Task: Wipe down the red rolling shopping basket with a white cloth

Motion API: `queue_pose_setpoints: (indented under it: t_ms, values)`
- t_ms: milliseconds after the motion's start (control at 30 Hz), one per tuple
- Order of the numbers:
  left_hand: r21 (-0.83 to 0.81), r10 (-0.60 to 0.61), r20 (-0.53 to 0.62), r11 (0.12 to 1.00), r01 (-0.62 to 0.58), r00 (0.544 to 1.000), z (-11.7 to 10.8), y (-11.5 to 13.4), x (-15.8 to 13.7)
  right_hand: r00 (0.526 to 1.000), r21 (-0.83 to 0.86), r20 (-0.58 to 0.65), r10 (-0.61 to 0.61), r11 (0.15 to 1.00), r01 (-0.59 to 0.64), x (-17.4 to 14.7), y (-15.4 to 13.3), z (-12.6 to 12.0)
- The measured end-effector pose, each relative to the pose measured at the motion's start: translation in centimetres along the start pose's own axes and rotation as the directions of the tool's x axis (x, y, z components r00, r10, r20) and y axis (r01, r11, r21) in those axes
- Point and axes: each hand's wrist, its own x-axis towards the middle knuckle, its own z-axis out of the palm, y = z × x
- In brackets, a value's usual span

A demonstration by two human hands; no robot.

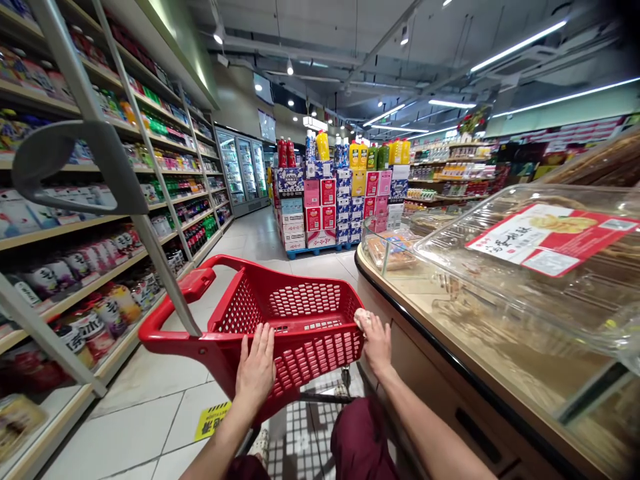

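A red plastic shopping trolley (315, 350) with perforated sides stands side-on in front of me; its basket looks bare inside. My left hand (257, 367) lies on its near side, fingers stretched out together over the rim. At the trolley's right corner is my right hand (376, 341), fingers curled at the rim. A crumpled pale wad (361, 319), perhaps tissue or cloth, is pinched between its thumb and fingers. From the trolley's left end rises a grey metal pole (163, 267) with a dark grey loop handle (80, 167).
Shelves of bottled drinks (125, 260) line the left side. On the right, close to the trolley, runs a wooden display counter (400, 320) carrying clear plastic food boxes (540, 233). Stacked drink cartons (327, 207) stand ahead. A yellow floor sticker (210, 420) lies on the tiles.
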Motion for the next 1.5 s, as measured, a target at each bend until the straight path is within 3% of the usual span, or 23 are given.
queue_pose_setpoints:
  t_ms: [200, 300, 367, 500, 600, 733, 800, 900, 967, 1133, 1333, 1500]
  values:
    - [0.03, -0.024, 0.094, 0.999, 0.021, 0.995, -0.4, 0.3, 0.3, 0.981, 0.084, 0.054, -0.189, 0.979, 0.184, 0.6, -2.4, 0.6]
    - [0.033, -0.029, 0.107, 0.999, 0.025, 0.994, -0.5, 0.2, 0.3, 0.954, 0.117, 0.1, -0.281, 0.956, 0.269, 1.5, -1.2, 0.2]
    - [0.031, -0.035, 0.107, 0.999, 0.032, 0.994, -0.5, 0.2, 0.3, 0.964, 0.129, 0.069, -0.258, 0.96, 0.248, 1.7, 0.5, 0.1]
    - [0.024, -0.016, 0.118, 1.0, 0.013, 0.993, -0.7, 0.3, 0.2, 0.991, 0.161, -0.106, -0.083, 0.982, 0.099, 0.5, 1.6, 0.8]
    - [0.024, -0.011, 0.126, 1.0, 0.008, 0.992, -0.9, 0.2, 0.2, 0.971, 0.234, -0.174, -0.163, 0.951, 0.201, -2.2, 0.4, 1.6]
    - [0.021, 0.023, 0.112, 0.999, -0.025, 0.994, -0.9, 0.0, -0.1, 0.943, 0.199, -0.078, -0.322, 0.922, 0.332, -5.7, 0.2, 1.3]
    - [0.021, 0.032, 0.078, 0.999, -0.033, 0.996, -0.8, -0.1, -0.4, 0.941, 0.161, -0.085, -0.327, 0.928, 0.336, -5.6, 1.0, 0.3]
    - [0.01, 0.033, 0.031, 0.999, -0.033, 0.999, -0.5, 0.3, -1.0, 0.943, 0.139, -0.237, -0.235, 0.952, 0.272, -3.5, 1.7, -1.3]
    - [0.003, 0.035, 0.012, 0.999, -0.035, 0.999, -0.2, 0.5, -1.5, 0.94, 0.136, -0.273, -0.207, 0.958, 0.251, -2.4, 1.6, -1.7]
    - [-0.001, 0.063, -0.009, 0.998, -0.063, 0.998, 0.0, 0.3, -3.1, 0.927, 0.158, -0.057, -0.371, 0.913, 0.375, -4.5, -0.2, -0.5]
    - [-0.033, 0.017, -0.049, 0.999, -0.018, 0.999, -0.6, -1.3, -4.4, 0.911, 0.219, -0.241, -0.334, 0.896, 0.386, -3.2, -4.3, -0.6]
    - [-0.055, -0.008, -0.079, 0.998, 0.003, 0.997, -0.7, -2.6, -5.5, 0.872, 0.217, -0.071, -0.484, 0.846, 0.487, -5.0, -6.0, 0.6]
